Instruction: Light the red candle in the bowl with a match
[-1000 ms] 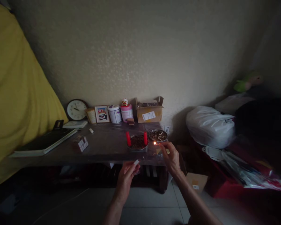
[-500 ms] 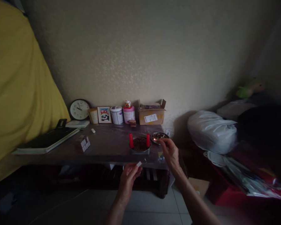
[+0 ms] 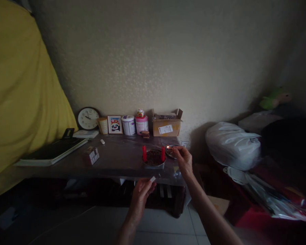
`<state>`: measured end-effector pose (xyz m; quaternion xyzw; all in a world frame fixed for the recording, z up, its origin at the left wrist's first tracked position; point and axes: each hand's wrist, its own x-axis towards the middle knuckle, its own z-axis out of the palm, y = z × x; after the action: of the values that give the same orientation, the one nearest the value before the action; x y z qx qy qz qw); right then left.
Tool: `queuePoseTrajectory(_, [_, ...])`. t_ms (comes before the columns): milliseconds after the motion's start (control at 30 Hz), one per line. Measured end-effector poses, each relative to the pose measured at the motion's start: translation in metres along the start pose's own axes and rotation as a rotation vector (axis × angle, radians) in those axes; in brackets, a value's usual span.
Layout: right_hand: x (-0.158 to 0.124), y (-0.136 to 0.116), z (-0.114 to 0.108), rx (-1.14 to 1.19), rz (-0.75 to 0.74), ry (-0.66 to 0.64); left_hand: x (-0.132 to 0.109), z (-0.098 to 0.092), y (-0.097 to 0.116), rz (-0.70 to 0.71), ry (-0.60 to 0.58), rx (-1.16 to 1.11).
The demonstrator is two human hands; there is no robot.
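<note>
My right hand (image 3: 184, 160) pinches a burning match (image 3: 169, 147), its small flame just right of the top of the right-hand red candle (image 3: 163, 154). A second red candle (image 3: 144, 153) stands upright on the left side of the same round metal tin (image 3: 154, 166), which holds dark grains. Below and in front of the tin, my left hand (image 3: 142, 190) is closed on a small white box (image 3: 152, 179), probably a matchbox, mostly hidden by the fingers. Behind the match is a round metal dish (image 3: 170, 154) with small bits in it, partly covered by my right hand. No flame shows on either candle.
Along the wall stand a clock (image 3: 88, 118), a framed panda picture (image 3: 115, 124), two lidded tubs (image 3: 129, 126) and a cardboard box (image 3: 165, 128). A patterned cube (image 3: 91, 156) and a dark green board (image 3: 53, 151) are to the left. White bags (image 3: 232, 144) lie at right.
My right hand has shifted slightly up and left with the match, bringing the flame up from over the dish to near candle-top height. My left hand stays almost still.
</note>
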<state>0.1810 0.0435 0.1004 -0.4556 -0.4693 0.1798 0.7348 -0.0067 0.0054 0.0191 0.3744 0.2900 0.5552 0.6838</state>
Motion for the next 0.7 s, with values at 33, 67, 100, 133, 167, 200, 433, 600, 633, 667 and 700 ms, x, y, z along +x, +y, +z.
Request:
queuePoseTrajectory(33, [0.001,0.001,0.001,0.008,0.002,-0.004,0.0,0.0,0.0,-0.002,-0.001,-0.002])
queuePoseTrajectory(67, [0.001,0.001,0.002,0.014,0.003,-0.01,0.0,0.0,0.0,-0.004,-0.003,-0.005])
queuePoseTrajectory(100, [0.002,0.002,0.003,0.021,0.007,-0.015,0.0,0.001,0.001,-0.007,-0.003,-0.008])
queuePoseTrajectory(133, [0.002,0.003,0.004,0.027,0.011,-0.021,0.0,0.001,0.001,-0.01,-0.002,-0.009])
queuePoseTrajectory(167, [0.003,0.004,0.004,0.032,0.016,-0.027,0.0,0.001,0.002,-0.012,-0.001,-0.009])
queuePoseTrajectory(200, [0.003,0.006,0.005,0.036,0.021,-0.031,-0.001,0.001,0.002,-0.012,0.0,-0.008])
queuePoseTrajectory(433, [0.008,0.013,0.008,0.016,0.04,-0.042,-0.001,0.003,0.004,-0.012,0.003,-0.004])
queuePoseTrajectory(600, [0.009,0.015,0.009,-0.016,0.035,-0.028,-0.001,0.002,0.004,-0.001,0.002,-0.003])
queuePoseTrajectory(633, [0.009,0.015,0.009,-0.019,0.035,-0.028,-0.001,0.002,0.004,0.003,-0.002,-0.003])
queuePoseTrajectory(667, [0.009,0.015,0.01,-0.023,0.035,-0.029,-0.001,0.002,0.004,0.005,-0.006,-0.004])
queuePoseTrajectory(700, [0.009,0.014,0.01,-0.026,0.036,-0.03,-0.001,0.001,0.003,0.006,-0.01,-0.006])
